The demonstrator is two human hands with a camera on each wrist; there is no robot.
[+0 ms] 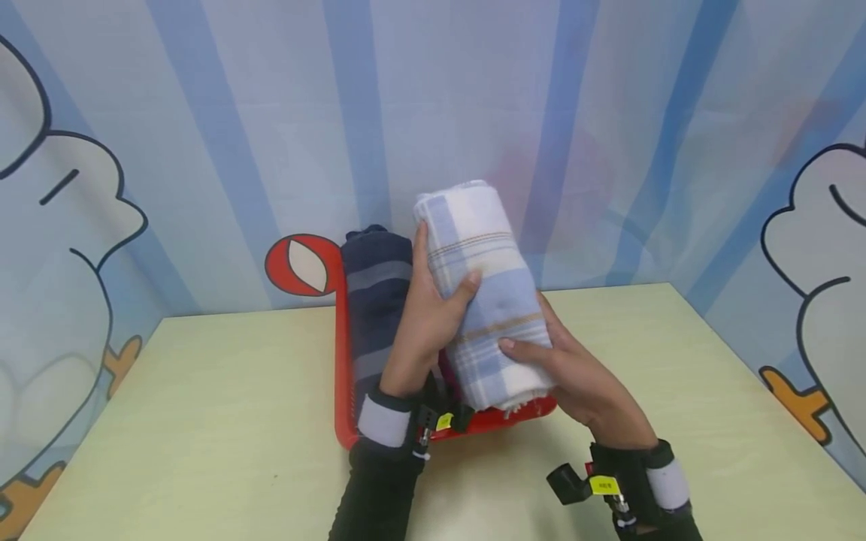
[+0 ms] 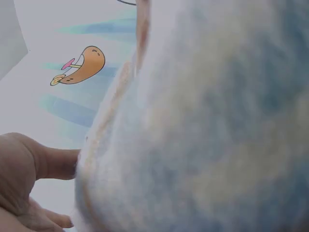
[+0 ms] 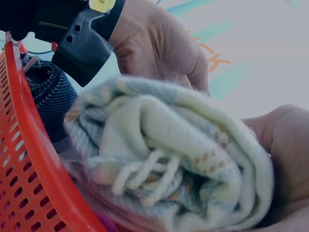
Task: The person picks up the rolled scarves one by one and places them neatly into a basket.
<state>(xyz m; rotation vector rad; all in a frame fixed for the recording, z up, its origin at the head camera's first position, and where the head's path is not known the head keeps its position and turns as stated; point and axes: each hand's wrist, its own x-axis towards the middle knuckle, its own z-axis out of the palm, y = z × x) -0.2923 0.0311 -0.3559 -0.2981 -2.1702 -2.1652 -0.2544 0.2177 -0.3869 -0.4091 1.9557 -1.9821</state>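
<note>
A rolled white and light-blue plaid scarf (image 1: 483, 293) with a fringed end is held tilted above the right part of a red basket (image 1: 342, 376). My left hand (image 1: 433, 312) grips its left side, thumb across the top. Near the fringed lower end, my right hand (image 1: 578, 372) holds the right side, thumb over the cloth. Close up, the scarf (image 2: 193, 145) fills much of the left wrist view. Its coiled end and loose fringe (image 3: 154, 174) show in the right wrist view, beside the basket's perforated wall (image 3: 29, 164).
A dark navy striped rolled cloth (image 1: 379, 293) lies along the basket's left side. Something dark red is partly visible under the scarf. The pale yellow table (image 1: 223, 421) meets a printed blue-striped backdrop (image 1: 284, 135) behind the basket.
</note>
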